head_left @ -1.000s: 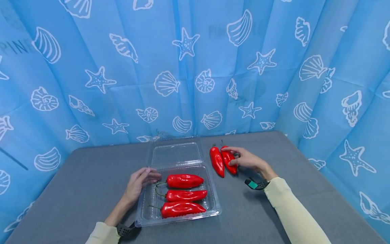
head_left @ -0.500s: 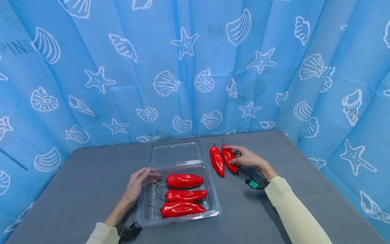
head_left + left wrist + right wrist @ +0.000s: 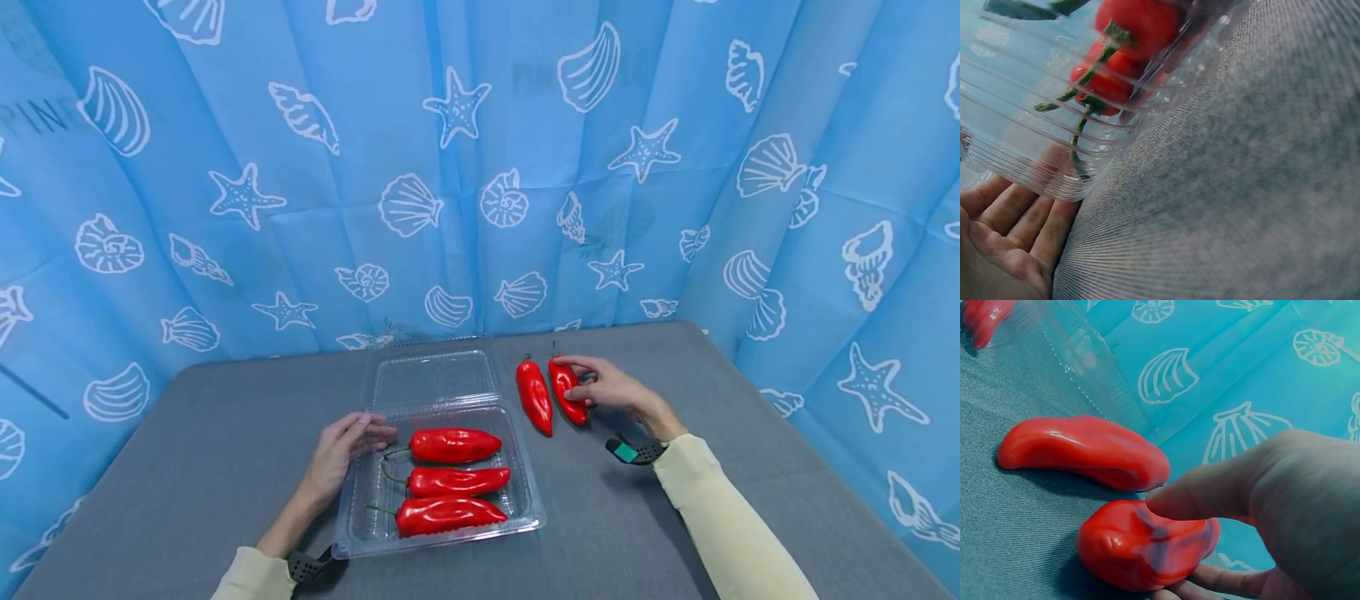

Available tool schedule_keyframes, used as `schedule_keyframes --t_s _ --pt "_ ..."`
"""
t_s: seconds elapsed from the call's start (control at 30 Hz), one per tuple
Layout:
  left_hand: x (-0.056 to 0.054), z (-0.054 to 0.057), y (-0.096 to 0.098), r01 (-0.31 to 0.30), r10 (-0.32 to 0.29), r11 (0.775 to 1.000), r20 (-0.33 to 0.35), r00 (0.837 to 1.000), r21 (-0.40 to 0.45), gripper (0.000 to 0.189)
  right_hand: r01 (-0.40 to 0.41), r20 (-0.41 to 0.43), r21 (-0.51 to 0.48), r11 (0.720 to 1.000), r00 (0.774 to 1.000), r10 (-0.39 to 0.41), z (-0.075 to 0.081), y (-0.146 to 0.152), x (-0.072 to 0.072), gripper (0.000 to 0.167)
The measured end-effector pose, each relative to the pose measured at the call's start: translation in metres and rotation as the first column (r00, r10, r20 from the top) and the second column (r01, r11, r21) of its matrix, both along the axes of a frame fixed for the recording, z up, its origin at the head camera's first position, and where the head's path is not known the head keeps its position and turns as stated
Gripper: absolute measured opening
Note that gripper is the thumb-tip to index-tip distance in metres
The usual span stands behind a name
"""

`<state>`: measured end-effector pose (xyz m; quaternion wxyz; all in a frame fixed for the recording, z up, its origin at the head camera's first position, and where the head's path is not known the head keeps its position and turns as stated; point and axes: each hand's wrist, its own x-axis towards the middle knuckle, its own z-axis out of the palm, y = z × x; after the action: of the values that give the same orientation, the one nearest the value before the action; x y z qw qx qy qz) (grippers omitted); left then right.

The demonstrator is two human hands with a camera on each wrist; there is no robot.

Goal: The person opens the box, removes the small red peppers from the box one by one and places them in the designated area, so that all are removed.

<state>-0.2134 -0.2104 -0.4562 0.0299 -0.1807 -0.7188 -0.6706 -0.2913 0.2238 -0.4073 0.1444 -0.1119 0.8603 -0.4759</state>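
Note:
My right hand (image 3: 611, 390) holds a red pepper (image 3: 564, 390) on the table, its thumb on one side and fingers on the other. In the right wrist view the thumb (image 3: 1204, 494) lies along the top of this shiny pepper (image 3: 1129, 547). Just left of it lies another red pepper (image 3: 534, 398), a narrow gap between them. My left hand (image 3: 341, 454) rests at the left wall of a clear plastic clamshell box (image 3: 536, 508), fingers extended. Inside the box, three red peppers (image 3: 453, 481) lie side by side, green stems to the left.
The box's clear lid (image 3: 435, 375) is folded back flat behind it, toward the curtain. A grey cloth covers the table (image 3: 247, 433). A blue curtain (image 3: 345, 192) with white shell prints hangs along the back and sides.
My right hand has shifted slightly right with its pepper, widening the gap to the pepper beside it. The left hand and the box have stayed in place.

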Motion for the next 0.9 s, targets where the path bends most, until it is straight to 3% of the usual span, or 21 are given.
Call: schedule_keyframes --t_s 0.9 --pt "0.0010 0.0006 -0.0006 -0.015 0.015 1.000 0.021 1.000 -0.008 0.044 -0.069 -0.020 -0.007 0.998 0.997 0.069 -0.0017 -0.0033 -0.0003 0.062"
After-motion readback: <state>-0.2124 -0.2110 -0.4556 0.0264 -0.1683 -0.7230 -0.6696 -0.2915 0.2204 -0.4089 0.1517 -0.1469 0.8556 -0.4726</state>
